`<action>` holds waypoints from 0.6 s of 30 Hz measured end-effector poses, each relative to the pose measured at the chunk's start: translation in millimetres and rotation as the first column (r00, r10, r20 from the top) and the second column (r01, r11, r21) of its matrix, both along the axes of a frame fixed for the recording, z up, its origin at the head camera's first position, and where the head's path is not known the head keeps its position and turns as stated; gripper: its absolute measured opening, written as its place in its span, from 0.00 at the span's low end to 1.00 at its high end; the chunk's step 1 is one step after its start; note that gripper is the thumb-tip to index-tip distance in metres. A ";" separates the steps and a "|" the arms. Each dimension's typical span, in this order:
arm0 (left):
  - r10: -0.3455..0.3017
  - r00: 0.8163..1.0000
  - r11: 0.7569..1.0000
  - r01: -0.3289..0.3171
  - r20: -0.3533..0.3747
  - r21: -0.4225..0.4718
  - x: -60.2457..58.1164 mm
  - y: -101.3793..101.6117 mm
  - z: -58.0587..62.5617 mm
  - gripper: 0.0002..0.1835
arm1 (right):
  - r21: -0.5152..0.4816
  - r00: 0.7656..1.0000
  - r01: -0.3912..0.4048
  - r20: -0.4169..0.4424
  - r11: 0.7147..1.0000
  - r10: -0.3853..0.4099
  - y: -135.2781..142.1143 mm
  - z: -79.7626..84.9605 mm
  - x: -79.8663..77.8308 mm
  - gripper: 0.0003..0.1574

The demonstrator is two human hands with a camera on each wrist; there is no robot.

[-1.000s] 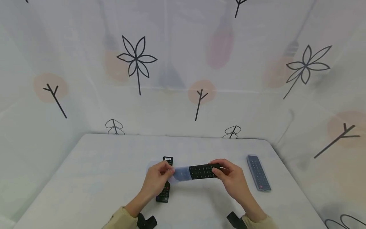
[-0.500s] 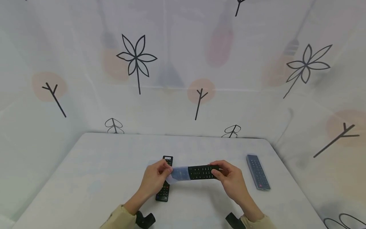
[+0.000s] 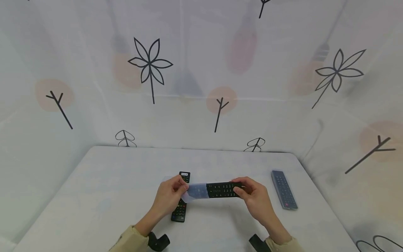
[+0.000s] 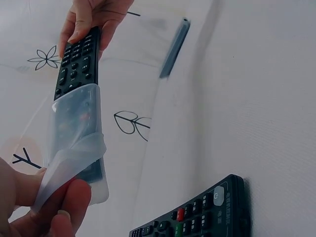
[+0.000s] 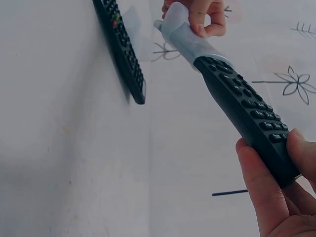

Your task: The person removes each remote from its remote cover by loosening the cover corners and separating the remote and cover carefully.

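A black remote control (image 3: 221, 190) is held level above the table, its left half inside a translucent silicone sleeve (image 3: 198, 191). My right hand (image 3: 253, 196) grips the bare end, thumb on the buttons and fingers beneath. With thumb and fingers, my left hand (image 3: 170, 196) pinches a folded flap of the sleeve at the other end. The left wrist view shows that flap (image 4: 74, 158) turned back over the sleeve. Bare rows of buttons (image 5: 261, 111) show in the right wrist view. Under the left hand, a second black remote (image 3: 179, 211) lies on the table, partly hidden.
A remote in a bluish translucent cover (image 3: 284, 189) lies at the right of the white table (image 3: 126, 175). Something clear and thin, partly visible, lies behind the left hand. A patterned cloth (image 3: 189, 115) hangs behind the table and at its sides.
Both hands stay almost in place. The left hand, with the sleeve's flap, has shifted slightly left, and the remote's sleeved end shifts a little with it.
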State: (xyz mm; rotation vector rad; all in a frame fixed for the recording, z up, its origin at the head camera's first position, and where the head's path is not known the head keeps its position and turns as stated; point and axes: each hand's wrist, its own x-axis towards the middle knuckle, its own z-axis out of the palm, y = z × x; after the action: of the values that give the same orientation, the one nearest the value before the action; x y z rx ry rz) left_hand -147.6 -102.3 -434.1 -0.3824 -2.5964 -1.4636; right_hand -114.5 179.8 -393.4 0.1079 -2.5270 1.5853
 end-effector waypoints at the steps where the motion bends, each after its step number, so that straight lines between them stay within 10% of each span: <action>1: 0.001 1.000 1.000 -0.001 0.001 0.000 0.1 0.2 0.2 0.07 | 0.000 1.000 0.000 0.000 1.000 0.000 0.3 0.0 0.1 0.16; 18: -0.010 1.000 1.000 0.010 0.003 -0.019 1.7 -2.6 3.8 0.06 | -0.023 1.000 0.007 0.017 1.000 -0.007 2.7 2.6 2.1 0.16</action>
State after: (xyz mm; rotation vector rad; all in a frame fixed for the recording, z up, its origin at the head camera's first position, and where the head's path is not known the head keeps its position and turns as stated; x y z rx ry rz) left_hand -145.9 -104.9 -430.2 -0.3955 -2.6165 -1.4446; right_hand -112.4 182.5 -390.8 0.0827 -2.5182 1.6191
